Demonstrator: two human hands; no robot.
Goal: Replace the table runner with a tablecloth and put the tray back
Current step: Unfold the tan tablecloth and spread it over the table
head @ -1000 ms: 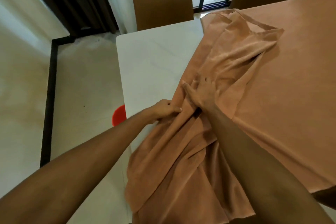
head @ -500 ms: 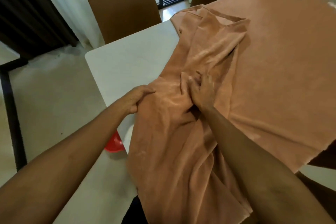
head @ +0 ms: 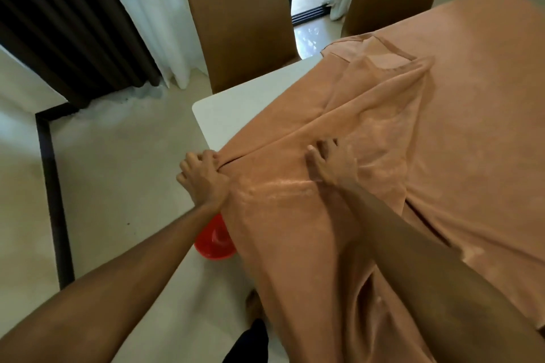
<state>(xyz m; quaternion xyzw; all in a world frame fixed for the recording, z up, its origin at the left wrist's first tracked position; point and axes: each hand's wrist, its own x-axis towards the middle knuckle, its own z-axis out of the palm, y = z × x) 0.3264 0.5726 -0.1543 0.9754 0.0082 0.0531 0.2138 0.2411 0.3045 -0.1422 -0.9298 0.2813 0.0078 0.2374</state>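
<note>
Fingers [head: 197,163] of the left hand [head: 206,183] curl round a gathered fold of the tan tablecloth [head: 295,215] at the near edge of the table [head: 233,115]. There the cloth drops over the side toward the person, partly hiding a red bowl [head: 215,244] on the floor. The right hand [head: 333,166] lies flat on the cloth just beyond, fingers straight and spread, pressing down and gripping nothing.

Done well, this step probably means the flat hand pins the laid part while the gripping hand draws its fold leftward toward the bare white corner. A low, even pull should let the cloth slide without dragging the smooth stretch on the right askew.

Beyond the hands a doubled-over flap [head: 383,82] lies bunched with its hem turned up. It looks like it needs opening out from its far corner, and the drop should end up alike on both long sides.

Farther off, brown chairs [head: 241,23] stand close to the table's far edge. No tray or runner is in view.
</note>
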